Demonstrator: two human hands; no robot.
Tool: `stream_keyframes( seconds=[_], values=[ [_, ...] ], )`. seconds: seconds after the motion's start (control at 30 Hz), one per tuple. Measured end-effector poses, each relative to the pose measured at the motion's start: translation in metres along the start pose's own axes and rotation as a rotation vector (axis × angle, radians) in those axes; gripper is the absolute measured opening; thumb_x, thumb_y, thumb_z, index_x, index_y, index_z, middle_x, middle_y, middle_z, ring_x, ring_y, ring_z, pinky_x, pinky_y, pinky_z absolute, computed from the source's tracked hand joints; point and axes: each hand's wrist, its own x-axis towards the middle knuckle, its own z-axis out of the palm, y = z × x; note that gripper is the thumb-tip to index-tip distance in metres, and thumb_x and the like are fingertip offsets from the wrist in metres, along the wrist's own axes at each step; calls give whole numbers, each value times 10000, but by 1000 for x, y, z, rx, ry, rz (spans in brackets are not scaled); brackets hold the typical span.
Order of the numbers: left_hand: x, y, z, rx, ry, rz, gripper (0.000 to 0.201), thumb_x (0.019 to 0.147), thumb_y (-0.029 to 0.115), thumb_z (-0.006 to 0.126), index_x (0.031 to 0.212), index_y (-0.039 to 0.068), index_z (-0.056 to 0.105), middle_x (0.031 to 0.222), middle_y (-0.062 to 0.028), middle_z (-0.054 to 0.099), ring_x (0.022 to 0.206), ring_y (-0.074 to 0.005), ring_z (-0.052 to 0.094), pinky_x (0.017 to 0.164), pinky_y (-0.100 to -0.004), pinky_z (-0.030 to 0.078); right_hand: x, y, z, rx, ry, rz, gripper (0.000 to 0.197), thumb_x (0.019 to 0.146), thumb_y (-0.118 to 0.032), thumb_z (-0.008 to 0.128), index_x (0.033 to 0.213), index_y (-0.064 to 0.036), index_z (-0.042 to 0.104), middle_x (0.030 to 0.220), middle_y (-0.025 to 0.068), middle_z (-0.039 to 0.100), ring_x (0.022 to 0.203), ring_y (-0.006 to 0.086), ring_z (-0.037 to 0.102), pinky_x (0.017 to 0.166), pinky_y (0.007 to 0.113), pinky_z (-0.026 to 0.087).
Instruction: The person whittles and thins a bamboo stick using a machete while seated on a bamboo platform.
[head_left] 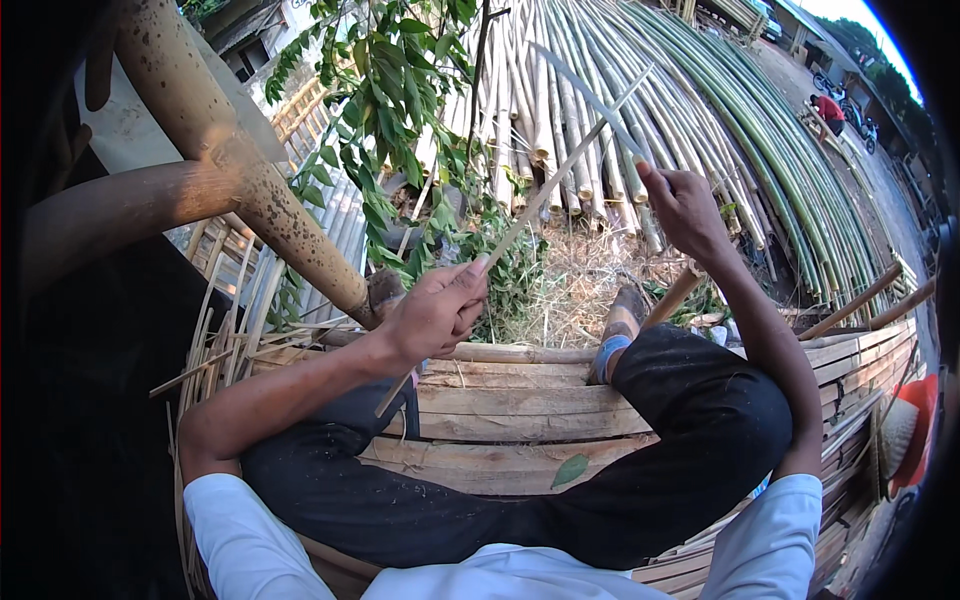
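Observation:
My left hand (435, 310) is closed round a long, thin bamboo strip (540, 195). One end slants up and away to the right, while a short tail pokes out below my fist. In my right hand (685, 205), raised on the right, is a knife (585, 92) with a long, narrow blade pointing up and to the left. The blade crosses the strip near its far end; whether the edge touches it I cannot tell. My right fingers wrap the handle and mostly hide it.
I sit on a bamboo slat bench (500, 425) with a green leaf (570, 470) on it. Bamboo poles (760, 130) lie piled ahead. A thick bamboo post (270, 220) and leafy branches (390, 90) stand left. A hat (900, 435) is at right; a person in red (828, 112) is far off.

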Motion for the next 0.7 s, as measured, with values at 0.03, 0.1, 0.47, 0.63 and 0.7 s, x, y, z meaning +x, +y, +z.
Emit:
stream_keyframes(
  seconds=[0.03, 0.1, 0.47, 0.63, 0.7],
  values=[
    [0, -2, -1, -2, 4, 1, 396, 1003, 428, 322, 722, 150, 341, 527, 64, 295, 373, -36, 241, 324, -209, 185, -2, 0, -1, 0, -3, -3, 688, 881, -660, 406, 589, -56, 556, 430, 3, 433, 356, 123, 416, 383, 328, 354],
    [0, -6, -3, -5, -38, -12, 397, 1006, 439, 286, 738, 148, 320, 539, 64, 249, 391, -31, 185, 333, -208, 137, -7, -1, -4, 1020, 72, 598, 619, 893, -641, 404, 684, -63, 477, 467, -56, 324, 354, 76, 298, 387, 260, 284],
    [17, -1, 1, -198, -209, -191, 458, 990, 502, 270, 695, 153, 305, 556, 38, 308, 402, -37, 186, 330, -195, 162, -16, -59, 9, 1114, -186, 210, 582, 889, -495, 552, 1215, -13, 521, 510, -73, 270, 411, 32, 281, 427, 209, 245],
    [18, 3, 4, -142, -279, -212, 485, 988, 518, 215, 740, 122, 342, 576, 31, 306, 428, -41, 212, 334, -187, 192, -8, -73, 21, 1123, -158, 179, 271, 874, -292, 654, 901, -32, 582, 531, -93, 301, 417, 16, 276, 421, 206, 244],
    [17, 1, 1, -99, -254, -220, 495, 981, 537, 234, 767, 114, 378, 571, 56, 283, 430, -34, 217, 349, -187, 190, -5, -69, 24, 1066, -54, 182, 262, 867, -287, 664, 855, -45, 564, 539, -96, 309, 422, 13, 268, 420, 205, 237]
  ],
)
